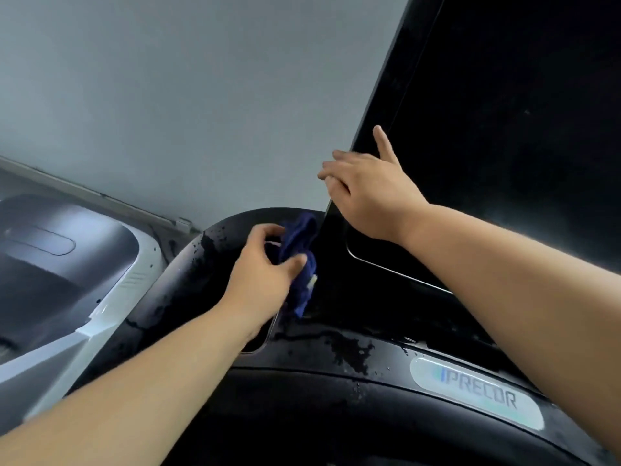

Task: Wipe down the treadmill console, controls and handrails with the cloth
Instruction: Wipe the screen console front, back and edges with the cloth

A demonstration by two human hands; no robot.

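Observation:
A tall black console screen [504,112] fills the upper right of the head view. My right hand [366,190] lies over its left edge, fingers spread and one raised along the bezel. Below it my left hand [265,274] grips a bunched dark blue cloth [300,260] against the wet black console housing [336,358] at the foot of the screen. Water drops and streaks cover the housing. A silver logo badge [477,395] sits low on the right.
A neighbouring machine with a white and dark grey cover [67,264] stands at the left. A plain grey wall [184,95] is behind, with a skirting strip along its base. A small recess [258,344] in the housing shows under my left wrist.

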